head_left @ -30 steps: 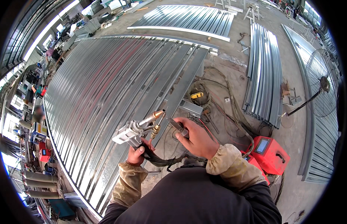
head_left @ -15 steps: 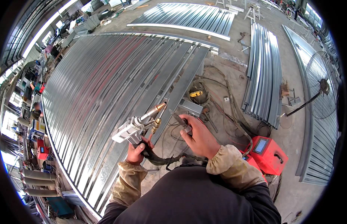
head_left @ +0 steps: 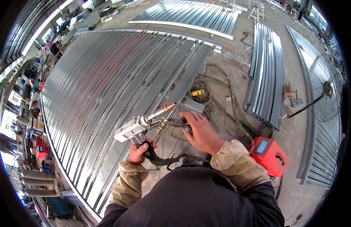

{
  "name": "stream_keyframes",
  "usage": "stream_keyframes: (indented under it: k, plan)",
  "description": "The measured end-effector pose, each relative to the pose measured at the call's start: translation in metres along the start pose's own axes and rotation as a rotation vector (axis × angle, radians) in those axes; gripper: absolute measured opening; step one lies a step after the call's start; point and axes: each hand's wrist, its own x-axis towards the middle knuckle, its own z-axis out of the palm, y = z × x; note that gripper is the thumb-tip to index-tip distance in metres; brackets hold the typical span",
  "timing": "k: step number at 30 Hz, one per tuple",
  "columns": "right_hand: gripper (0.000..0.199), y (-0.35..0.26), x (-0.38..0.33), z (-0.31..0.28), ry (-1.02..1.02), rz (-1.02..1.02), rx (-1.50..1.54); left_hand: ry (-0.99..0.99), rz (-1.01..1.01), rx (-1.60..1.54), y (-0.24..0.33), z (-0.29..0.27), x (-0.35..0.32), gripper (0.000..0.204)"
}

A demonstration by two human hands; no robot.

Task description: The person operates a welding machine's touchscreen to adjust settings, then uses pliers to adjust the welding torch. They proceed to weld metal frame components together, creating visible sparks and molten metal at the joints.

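Note:
My left hand [head_left: 139, 151] is wrapped round the black grip of a silver welding gun [head_left: 131, 128], whose copper-coloured nozzle points up and to the right. Beneath the nozzle runs a brass wire-feed tube [head_left: 160, 128] with a thin tip. In my right hand [head_left: 201, 130] is a pair of dark pliers [head_left: 177, 122], fingers closed round the handles. The jaws reach left to the brass fitting of the tube; whether they grip it I cannot make out. A dark sheathed cable [head_left: 164, 162] hangs from the gun and crosses in front of my body.
A large rack of galvanised metal strips [head_left: 96, 94] spreads out on the left. Hoses [head_left: 230, 90] and a yellow-and-black tape measure [head_left: 197, 92] lie beyond my hands. On the right are a red machine [head_left: 272, 157], stacked metal profiles [head_left: 265, 75] and a fan [head_left: 326, 89].
The pliers have moved left and down, from apart in the air to the brass fitting under the nozzle. My left hand and the gun have barely shifted.

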Motion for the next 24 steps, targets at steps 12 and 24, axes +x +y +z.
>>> stream_keyframes:
  k: [12,24]
  plan:
    - [0.043,0.025,0.004,-0.005,-0.066,-0.025,-0.001,0.13,-0.141,0.226,0.013,0.015,-0.005,0.024]
    - [0.039,0.049,-0.005,0.003,-0.123,0.044,0.005,0.334,-0.13,0.53,0.006,0.033,-0.007,0.01]
